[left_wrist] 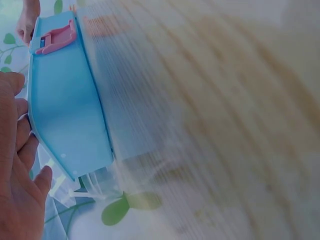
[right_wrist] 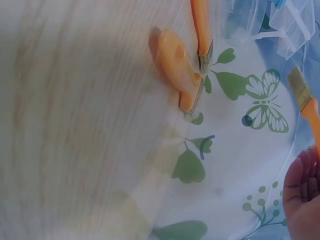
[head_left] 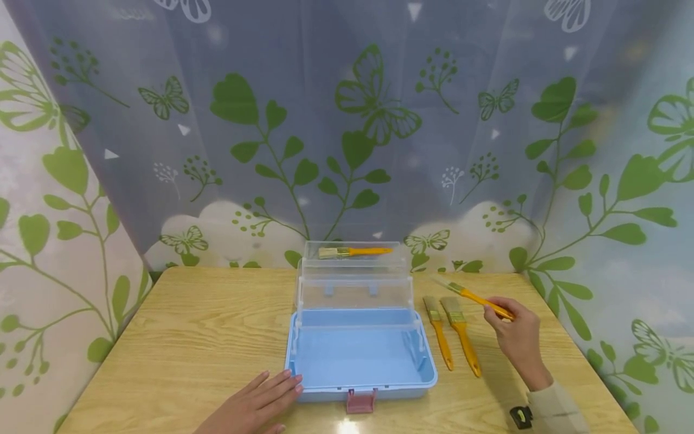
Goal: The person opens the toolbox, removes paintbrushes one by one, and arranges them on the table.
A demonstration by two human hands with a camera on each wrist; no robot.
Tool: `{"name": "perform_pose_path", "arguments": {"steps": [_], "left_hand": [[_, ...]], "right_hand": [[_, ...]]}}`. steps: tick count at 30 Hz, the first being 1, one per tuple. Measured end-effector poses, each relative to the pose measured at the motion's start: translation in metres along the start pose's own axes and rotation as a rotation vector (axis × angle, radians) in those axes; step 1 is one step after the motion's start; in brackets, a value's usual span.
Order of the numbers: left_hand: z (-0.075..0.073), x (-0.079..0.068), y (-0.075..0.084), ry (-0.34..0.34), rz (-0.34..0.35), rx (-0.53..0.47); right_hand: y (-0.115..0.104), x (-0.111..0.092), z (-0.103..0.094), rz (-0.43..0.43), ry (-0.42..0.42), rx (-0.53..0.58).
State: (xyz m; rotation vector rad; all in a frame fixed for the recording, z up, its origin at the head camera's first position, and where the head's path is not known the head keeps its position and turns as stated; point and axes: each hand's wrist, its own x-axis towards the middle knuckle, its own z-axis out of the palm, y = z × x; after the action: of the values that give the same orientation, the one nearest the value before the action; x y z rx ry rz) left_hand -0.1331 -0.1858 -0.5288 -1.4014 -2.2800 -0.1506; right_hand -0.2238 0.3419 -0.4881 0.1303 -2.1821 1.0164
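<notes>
My right hand (head_left: 517,334) pinches a paintbrush (head_left: 479,298) by its orange handle, held up over the table with its bristles toward the upper left. In the right wrist view the same paintbrush (right_wrist: 302,90) rises from the fingers. My left hand (head_left: 260,401) rests its straight fingers on the front left corner of a blue box (head_left: 360,358). The box is open, with clear folding trays (head_left: 355,292) raised at its back. Another paintbrush (head_left: 355,252) lies in the top tray. Two larger paintbrushes (head_left: 438,331) lie on the table right of the box.
The wooden table (head_left: 217,319) runs back to a patterned curtain (head_left: 303,120), with more such fabric on both sides. A pink latch (head_left: 361,401) hangs open at the box's front. My right wrist wears a black band (head_left: 522,416).
</notes>
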Motion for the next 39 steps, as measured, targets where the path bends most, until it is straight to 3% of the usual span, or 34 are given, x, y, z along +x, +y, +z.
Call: {"name": "perform_pose_path", "arguments": {"steps": [16, 39], "left_hand": [[0.003, -0.001, 0.000, 0.016, -0.003, -0.011], [0.003, -0.001, 0.000, 0.021, 0.006, 0.005]], "right_hand": [[0.004, -0.006, -0.011, 0.165, -0.015, -0.071], [0.008, -0.010, -0.025, 0.262, -0.103, -0.240]]}}
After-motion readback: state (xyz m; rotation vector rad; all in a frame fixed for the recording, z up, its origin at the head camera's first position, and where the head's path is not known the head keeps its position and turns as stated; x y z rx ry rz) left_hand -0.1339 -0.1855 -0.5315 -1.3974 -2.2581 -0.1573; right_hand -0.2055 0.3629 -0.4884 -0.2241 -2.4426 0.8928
